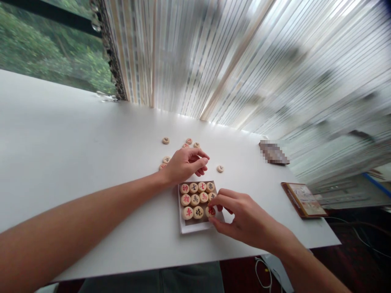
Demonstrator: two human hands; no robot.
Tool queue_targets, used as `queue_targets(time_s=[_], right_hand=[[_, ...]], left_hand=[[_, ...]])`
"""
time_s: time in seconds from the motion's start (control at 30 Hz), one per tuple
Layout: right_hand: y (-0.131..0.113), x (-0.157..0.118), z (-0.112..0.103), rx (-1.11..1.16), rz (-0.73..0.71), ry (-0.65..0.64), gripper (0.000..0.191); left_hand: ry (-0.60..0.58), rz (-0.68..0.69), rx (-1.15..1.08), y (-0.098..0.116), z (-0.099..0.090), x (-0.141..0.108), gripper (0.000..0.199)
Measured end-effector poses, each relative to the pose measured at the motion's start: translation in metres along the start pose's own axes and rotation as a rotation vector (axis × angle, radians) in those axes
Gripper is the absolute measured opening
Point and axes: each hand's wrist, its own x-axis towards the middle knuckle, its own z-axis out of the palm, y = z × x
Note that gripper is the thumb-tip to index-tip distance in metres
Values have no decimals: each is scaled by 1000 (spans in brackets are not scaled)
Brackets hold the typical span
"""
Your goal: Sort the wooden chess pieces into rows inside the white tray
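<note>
A shallow white box (182, 228) on the table holds rows of round Chinese chess pieces with red or black characters. My right hand (241, 215) is at its near right corner, with thumb and fingertips closed on a red-marked chess piece (209, 211) inside the box. Beside that piece lie a black-marked one (198, 212) and a red-marked one (187, 213). Just beyond the far edge hovers my left hand (187, 162), its fingers curled and thumb near the index tip. Whatever it may hold is hidden. Loose pieces lie around it, including one (220, 168) to its right.
More loose pieces, such as a black-marked one (165, 140), lie farther back on the white table (91, 150). A brown-edged framed item (304, 199) and a blurred object (274, 152) are at the right. A string curtain (195, 53) hangs along the back edge.
</note>
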Motion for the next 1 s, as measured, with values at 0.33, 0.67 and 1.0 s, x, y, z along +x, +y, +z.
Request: queue_targets(time_s=[0.33,0.67,1.0], right_hand=[[6,5,6,-35,33,-126,5],[8,4,4,-37,25,-107,6],[12,6,8,-39,9,-98,8]], left_hand=[[-8,7,-1,0,1,1,18],[-18,1,8,1,0,0,18],[-27,1,-2,0,0,1,14]])
